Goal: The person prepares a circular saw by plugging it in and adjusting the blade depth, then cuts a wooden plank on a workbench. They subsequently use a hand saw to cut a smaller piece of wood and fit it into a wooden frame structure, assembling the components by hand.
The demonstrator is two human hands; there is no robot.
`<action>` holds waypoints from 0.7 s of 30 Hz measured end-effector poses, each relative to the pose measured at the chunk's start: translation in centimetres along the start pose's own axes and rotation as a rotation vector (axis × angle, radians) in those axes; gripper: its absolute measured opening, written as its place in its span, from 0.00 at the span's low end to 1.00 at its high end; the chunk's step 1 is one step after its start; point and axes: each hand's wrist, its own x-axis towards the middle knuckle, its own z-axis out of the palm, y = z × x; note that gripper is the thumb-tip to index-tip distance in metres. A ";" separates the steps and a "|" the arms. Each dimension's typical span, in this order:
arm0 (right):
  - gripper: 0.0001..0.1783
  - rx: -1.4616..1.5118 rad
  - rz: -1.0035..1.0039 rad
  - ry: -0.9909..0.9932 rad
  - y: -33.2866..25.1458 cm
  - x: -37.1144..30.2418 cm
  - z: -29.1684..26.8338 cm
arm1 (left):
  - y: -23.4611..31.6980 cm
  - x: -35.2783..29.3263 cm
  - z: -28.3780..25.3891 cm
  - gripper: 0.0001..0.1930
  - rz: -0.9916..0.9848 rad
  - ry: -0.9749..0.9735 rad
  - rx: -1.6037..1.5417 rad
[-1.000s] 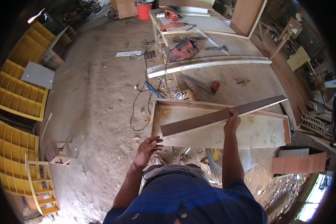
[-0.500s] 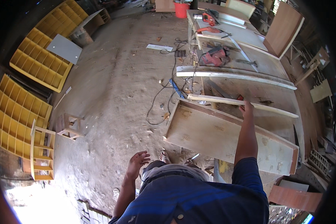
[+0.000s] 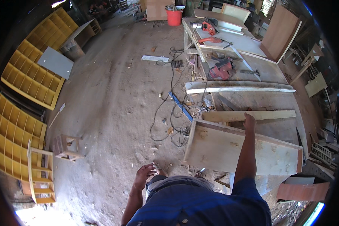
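Observation:
My right hand (image 3: 249, 122) reaches forward over a shallow wooden tray-like panel (image 3: 222, 147) with raised edges. Its fingers close on the near edge of a pale wooden board (image 3: 273, 115), whose broad face now shows. Partly under that board, the dark blade of a hand saw (image 3: 226, 102) lies on the workbench. Low by my waist, my left hand (image 3: 145, 174) hangs with loosely bent fingers and nothing visible in it.
Across the workbench lie a long white-edged board (image 3: 241, 88), a red power tool (image 3: 221, 70), a hammer (image 3: 249, 72) and an orange tool (image 3: 211, 39). Black cables (image 3: 154, 128) trail over the floor. A small stool (image 3: 67, 147) and yellow shelving units (image 3: 17, 132) stand left.
The board under my right hand has turned from its narrow edge to show its broad face. My view has shifted slightly. My left hand's fingers are more bent.

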 end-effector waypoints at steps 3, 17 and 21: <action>0.21 0.065 -0.025 0.120 -2.3 -6.7 4.7 | 4.0 3.3 -4.0 0.23 0.023 0.039 0.213; 0.18 0.185 -0.146 0.012 -11.2 -22.7 21.4 | 18.1 18.6 -18.7 0.19 0.282 -0.002 0.577; 0.19 0.260 -0.130 -0.072 -13.9 -21.4 25.7 | 20.1 23.0 -15.3 0.21 0.295 -0.081 0.584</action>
